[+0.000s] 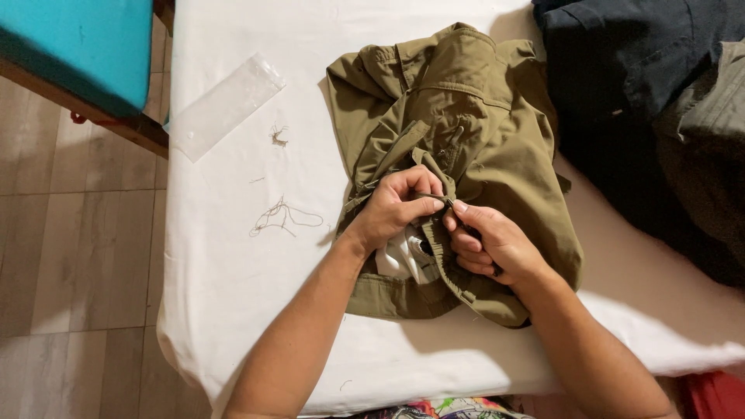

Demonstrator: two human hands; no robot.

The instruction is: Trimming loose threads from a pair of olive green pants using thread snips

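Observation:
An olive-green garment [473, 116] lies bunched on a white-covered table [225, 256]. My left hand [396, 208] pinches a fold of its fabric near the middle, fingers curled around the edge. My right hand [489, 242] grips the same fold from the right, thumb and forefinger pressed together at a seam; a small thin tool may be between them, but I cannot tell. White lining [403, 260] shows under my hands.
Loose cut threads [281, 217] and a small thread clump [278, 137] lie left of the garment. A clear plastic bag [225, 105] rests near the table's left edge. Dark garments [644, 93] pile at the right. A teal-topped bench [74, 54] stands at upper left over a wooden floor.

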